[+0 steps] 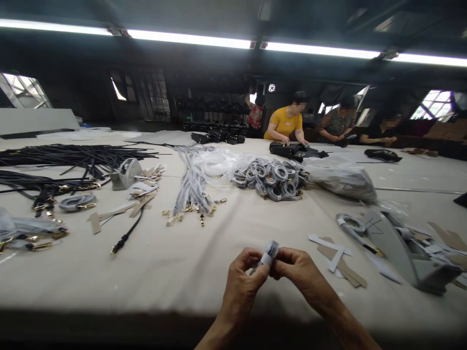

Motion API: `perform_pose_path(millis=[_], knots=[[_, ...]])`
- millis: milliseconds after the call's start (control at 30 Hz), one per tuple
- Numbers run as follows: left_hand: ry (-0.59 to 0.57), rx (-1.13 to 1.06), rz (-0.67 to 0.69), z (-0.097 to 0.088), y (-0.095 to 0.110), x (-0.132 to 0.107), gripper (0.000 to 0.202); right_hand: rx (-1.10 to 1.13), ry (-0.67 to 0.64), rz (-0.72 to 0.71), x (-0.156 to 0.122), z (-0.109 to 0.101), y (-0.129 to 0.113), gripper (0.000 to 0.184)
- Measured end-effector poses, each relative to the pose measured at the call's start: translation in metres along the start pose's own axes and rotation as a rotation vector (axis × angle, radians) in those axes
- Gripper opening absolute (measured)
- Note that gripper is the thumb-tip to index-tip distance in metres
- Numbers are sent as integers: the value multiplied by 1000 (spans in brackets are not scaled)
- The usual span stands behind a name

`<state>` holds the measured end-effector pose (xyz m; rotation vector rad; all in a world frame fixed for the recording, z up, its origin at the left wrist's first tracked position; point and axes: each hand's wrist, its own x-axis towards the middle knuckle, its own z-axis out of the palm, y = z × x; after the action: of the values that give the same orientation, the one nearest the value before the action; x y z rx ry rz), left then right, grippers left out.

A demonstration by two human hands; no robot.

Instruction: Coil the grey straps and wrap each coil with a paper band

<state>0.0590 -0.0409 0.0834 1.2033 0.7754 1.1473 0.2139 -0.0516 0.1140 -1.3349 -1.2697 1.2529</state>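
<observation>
Between my two hands is a coiled strap [269, 253] in clear plastic wrap, with a pale paper band around it. My left hand [243, 277] grips the coil from the left, thumb pressed on the band. From the right, my right hand [295, 267] pinches the coil's other side; its fingertips are partly hidden. Beyond my hands lies a heap of wrapped coiled straps [273, 177]. To its left, uncoiled plastic-wrapped straps [193, 194] spread out with gold clasps toward me.
Tape dispensers [404, 248] [126, 174] stand right and left, beside paper strips [337, 260]. Black straps [73, 160] cover the left of the table [164, 277]. A filled plastic bag [343, 180] lies behind the heap. Several people work across the table, one in yellow [286, 124] handling black bags.
</observation>
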Motion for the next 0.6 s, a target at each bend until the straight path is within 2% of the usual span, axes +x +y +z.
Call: perform_pose_path(millis=[133,200,267,333,400,500,600], knots=[[95,271,83,2,-5,1,12,69,118,116,20,12,7,11],[128,346,141,1,-7,4,15,81,172,109,27,14,10,16],[162,354,152,-3,-8,11,15,73,173,71,30,12,13,22],[218,356,163,-11,-8,20,14,44,188,56,30,8,16,35],[266,426,232,-18,-8,28,14,60,198,78,30,7,19,57],[232,580,378,-24,-11,36,18,201,190,79,35,12,25,87],[221,617,421,-26,-18,43,28,256,240,68,45,24,30,97]])
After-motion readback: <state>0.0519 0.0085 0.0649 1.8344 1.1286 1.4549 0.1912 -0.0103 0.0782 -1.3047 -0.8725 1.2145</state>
